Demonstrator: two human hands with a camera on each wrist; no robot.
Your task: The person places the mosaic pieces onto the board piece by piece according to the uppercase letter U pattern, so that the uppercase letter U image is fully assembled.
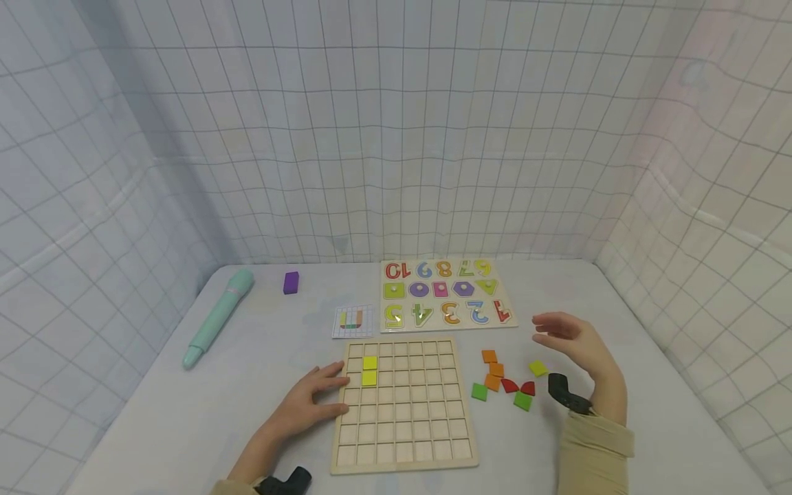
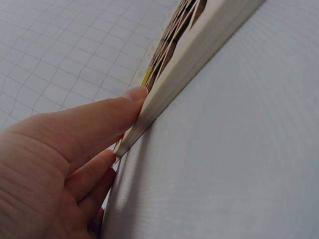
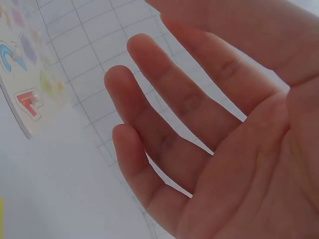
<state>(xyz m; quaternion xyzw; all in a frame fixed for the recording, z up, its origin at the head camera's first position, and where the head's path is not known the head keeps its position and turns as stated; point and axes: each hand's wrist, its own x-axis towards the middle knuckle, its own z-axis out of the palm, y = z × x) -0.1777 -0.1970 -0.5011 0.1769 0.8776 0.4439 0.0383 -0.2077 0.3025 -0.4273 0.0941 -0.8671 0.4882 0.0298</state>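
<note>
A wooden grid board [image 1: 404, 426] lies at the near middle of the table, with two yellow square tiles [image 1: 369, 370] in its upper left cells. My left hand [image 1: 312, 399] rests at the board's left edge, its thumb [image 2: 104, 117] touching the side and the other fingers loosely extended. Over the right side of the table hovers my right hand [image 1: 575, 344], its palm bare and fingers [image 3: 164, 89] relaxed. Just left of it are a loose yellow tile [image 1: 538, 368], green tiles [image 1: 479, 392], orange tiles [image 1: 496, 370] and red rounded pieces [image 1: 509, 386].
Behind the board lie a small pattern card [image 1: 353, 322] and a number and shape puzzle [image 1: 445, 302]. A purple block [image 1: 291, 282] sits at the back left, near a long mint-green stick-shaped object [image 1: 218, 320]. Gridded white cloth [image 1: 396, 137] hangs around the table.
</note>
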